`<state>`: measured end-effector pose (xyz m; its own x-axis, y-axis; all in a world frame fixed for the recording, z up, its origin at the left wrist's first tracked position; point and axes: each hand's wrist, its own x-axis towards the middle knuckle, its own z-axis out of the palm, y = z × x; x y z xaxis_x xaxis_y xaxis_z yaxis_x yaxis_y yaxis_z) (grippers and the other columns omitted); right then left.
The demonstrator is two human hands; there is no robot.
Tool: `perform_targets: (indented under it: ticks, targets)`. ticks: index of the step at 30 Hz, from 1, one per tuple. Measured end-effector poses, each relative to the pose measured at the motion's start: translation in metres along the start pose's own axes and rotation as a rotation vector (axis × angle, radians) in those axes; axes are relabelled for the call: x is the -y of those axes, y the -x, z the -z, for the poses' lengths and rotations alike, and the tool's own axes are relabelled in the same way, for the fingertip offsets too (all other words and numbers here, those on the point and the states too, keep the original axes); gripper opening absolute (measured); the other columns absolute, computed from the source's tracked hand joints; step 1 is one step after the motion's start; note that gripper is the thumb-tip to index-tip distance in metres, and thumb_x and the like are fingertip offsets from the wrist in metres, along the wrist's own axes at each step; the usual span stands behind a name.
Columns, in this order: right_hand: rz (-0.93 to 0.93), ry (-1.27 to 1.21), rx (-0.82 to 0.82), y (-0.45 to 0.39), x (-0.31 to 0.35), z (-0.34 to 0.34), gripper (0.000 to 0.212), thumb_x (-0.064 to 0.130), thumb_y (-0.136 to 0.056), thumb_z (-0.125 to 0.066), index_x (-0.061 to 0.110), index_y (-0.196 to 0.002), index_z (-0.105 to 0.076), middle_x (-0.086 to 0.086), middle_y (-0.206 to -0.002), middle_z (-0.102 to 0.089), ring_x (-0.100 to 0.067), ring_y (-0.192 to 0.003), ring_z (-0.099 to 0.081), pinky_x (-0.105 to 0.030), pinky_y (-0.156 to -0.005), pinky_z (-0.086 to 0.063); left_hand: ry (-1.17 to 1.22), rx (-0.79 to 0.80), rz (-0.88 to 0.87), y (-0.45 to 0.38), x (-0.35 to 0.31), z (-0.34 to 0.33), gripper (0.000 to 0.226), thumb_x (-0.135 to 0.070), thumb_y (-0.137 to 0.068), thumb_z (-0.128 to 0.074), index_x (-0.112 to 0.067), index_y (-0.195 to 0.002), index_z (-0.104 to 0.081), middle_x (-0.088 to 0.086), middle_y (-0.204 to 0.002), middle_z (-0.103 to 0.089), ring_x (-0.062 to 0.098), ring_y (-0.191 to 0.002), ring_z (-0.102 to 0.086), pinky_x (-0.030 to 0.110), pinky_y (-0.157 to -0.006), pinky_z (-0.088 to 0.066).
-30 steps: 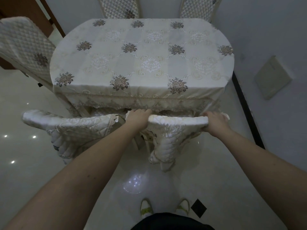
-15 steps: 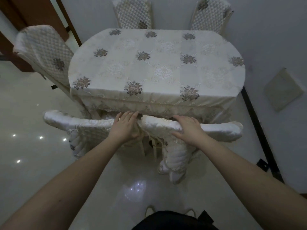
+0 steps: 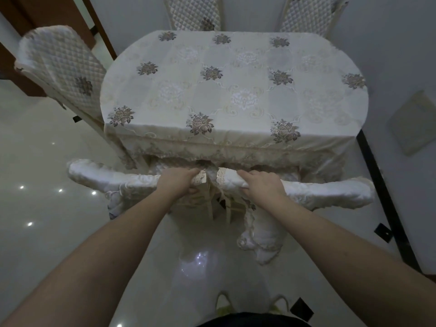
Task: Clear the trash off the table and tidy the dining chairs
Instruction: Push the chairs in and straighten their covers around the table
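The left hand [image 3: 180,182] is gripping the top rail of the left white satin-covered dining chair [image 3: 111,179], fingers curled over its inner end, while the right hand [image 3: 262,184] is clasping the top rail of the right matching satin-covered chair [image 3: 318,192]. Both chairs are standing side by side against the near edge of the oval table in a cream floral tablecloth [image 3: 236,90].

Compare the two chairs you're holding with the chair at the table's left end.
The two near chairs, left and right, show satin-covered top rails, each held by a hand: left hand, right hand. The side chair shows its quilted backrest, untouched. All share pale padded covers.
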<state>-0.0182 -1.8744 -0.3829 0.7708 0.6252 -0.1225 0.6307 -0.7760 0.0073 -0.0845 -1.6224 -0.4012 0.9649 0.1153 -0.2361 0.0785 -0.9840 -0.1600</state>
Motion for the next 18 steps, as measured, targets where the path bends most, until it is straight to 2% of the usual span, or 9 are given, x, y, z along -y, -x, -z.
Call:
perform_targets:
  ticks: [5, 14, 18]
  targets:
    - [0.014, -0.017, 0.026, -0.016, 0.002, -0.001, 0.050, 0.054, -0.091, -0.046, 0.031, -0.135, -0.041, -0.001, -0.105, -0.065, -0.025, -0.095, -0.063, -0.032, -0.066, -0.041, 0.007, -0.001, -0.005, -0.012, 0.007, -0.006, 0.067, -0.057, -0.083, -0.062, -0.041, -0.141, -0.034, 0.003, -0.115, -0.067, 0.027, -0.098, -0.064, 0.033, -0.071, -0.050]
    - [0.021, -0.011, 0.024, -0.018, 0.000, -0.009, 0.050, 0.050, -0.091, -0.048, 0.033, -0.137, -0.039, 0.000, -0.110, -0.066, -0.025, -0.096, -0.064, -0.034, -0.070, -0.045, -0.001, -0.043, -0.029, -0.026, 0.011, -0.009, 0.053, -0.056, -0.085, -0.058, -0.036, -0.132, -0.044, 0.002, -0.103, -0.069, 0.026, -0.089, -0.066, 0.038, -0.071, -0.056]
    - [0.029, -0.004, 0.013, -0.017, -0.001, -0.011, 0.051, 0.050, -0.091, -0.050, 0.033, -0.138, -0.038, 0.000, -0.112, -0.065, -0.025, -0.097, -0.064, -0.034, -0.071, -0.046, 0.008, -0.039, -0.035, -0.031, 0.012, -0.006, 0.054, -0.056, -0.085, -0.057, -0.037, -0.133, -0.044, 0.003, -0.104, -0.069, 0.027, -0.090, -0.065, 0.035, -0.069, -0.053]
